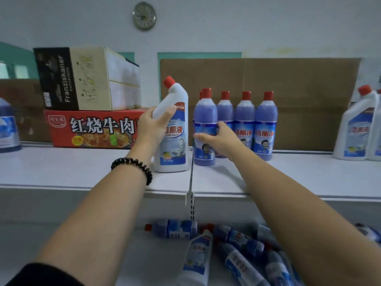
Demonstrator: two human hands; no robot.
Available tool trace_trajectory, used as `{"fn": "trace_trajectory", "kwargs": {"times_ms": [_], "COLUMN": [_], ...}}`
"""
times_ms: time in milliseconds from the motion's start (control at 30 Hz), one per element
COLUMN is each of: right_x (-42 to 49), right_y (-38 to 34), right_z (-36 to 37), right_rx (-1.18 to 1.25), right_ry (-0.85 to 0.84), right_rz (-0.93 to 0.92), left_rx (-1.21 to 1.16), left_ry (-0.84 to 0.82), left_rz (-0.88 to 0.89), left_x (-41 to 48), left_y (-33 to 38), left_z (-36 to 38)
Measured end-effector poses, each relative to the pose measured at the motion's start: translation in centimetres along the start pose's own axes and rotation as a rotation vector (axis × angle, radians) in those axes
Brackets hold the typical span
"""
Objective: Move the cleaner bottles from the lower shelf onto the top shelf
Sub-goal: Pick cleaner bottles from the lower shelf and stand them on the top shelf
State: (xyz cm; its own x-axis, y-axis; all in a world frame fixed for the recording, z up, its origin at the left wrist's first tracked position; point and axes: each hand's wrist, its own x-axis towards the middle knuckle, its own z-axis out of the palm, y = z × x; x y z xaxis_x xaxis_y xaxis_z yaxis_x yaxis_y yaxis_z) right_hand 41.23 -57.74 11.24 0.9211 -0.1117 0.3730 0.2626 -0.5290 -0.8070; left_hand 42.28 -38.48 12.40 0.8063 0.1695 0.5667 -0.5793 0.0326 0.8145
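Note:
My left hand [153, 126] grips a white cleaner bottle [174, 145] with a red cap, which stands upright on the top shelf [82, 172]. My right hand [218, 139] holds a blue cleaner bottle [205, 118] with a red cap, upright on the top shelf at the front of a row of several blue bottles [255, 124]. On the lower shelf [148, 265] several blue and white bottles [237, 250] lie on their sides in a heap, partly hidden by my right forearm.
A red carton [92, 129] with a beer box [86, 79] on top stands at the back left. White bottles [358, 124] stand at the far right, a blue one [8, 126] at the far left. Brown cardboard [288, 83] lines the back. A slotted upright [191, 203] divides the shelves.

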Motion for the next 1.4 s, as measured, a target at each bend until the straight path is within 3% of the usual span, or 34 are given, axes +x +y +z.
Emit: {"fn": "trace_trajectory", "kwargs": {"times_ms": [300, 467, 700, 867, 967, 1400], "right_x": [0.6, 0.4, -0.9, -2.9, -4.5, -11.3], "right_y": [0.5, 0.8, 1.5, 1.5, 1.5, 2.9], "right_z": [2.1, 2.2, 1.4, 0.4, -0.6, -8.4], "right_rx": [-0.145, -0.121, -0.203, -0.744, -0.83, -0.847], "right_ry": [0.159, 0.157, -0.003, -0.249, -0.31, -0.218], "right_rz": [-0.044, -0.06, -0.005, 0.058, 0.067, 0.142], "left_rx": [-0.032, -0.034, -0.021, -0.014, -0.025, -0.205], "left_ry": [-0.025, -0.041, -0.083, -0.109, -0.146, -0.271], "left_rz": [-0.01, 0.001, -0.023, -0.043, -0.045, -0.109], "left_x": [1.2, 1.0, 0.6, 0.1, -0.6, -3.8], "left_y": [-1.2, -1.4, -1.0, -0.3, 0.1, 2.4], "left_z": [0.0, -0.1, -0.3, -0.5, -0.6, 3.0]}}
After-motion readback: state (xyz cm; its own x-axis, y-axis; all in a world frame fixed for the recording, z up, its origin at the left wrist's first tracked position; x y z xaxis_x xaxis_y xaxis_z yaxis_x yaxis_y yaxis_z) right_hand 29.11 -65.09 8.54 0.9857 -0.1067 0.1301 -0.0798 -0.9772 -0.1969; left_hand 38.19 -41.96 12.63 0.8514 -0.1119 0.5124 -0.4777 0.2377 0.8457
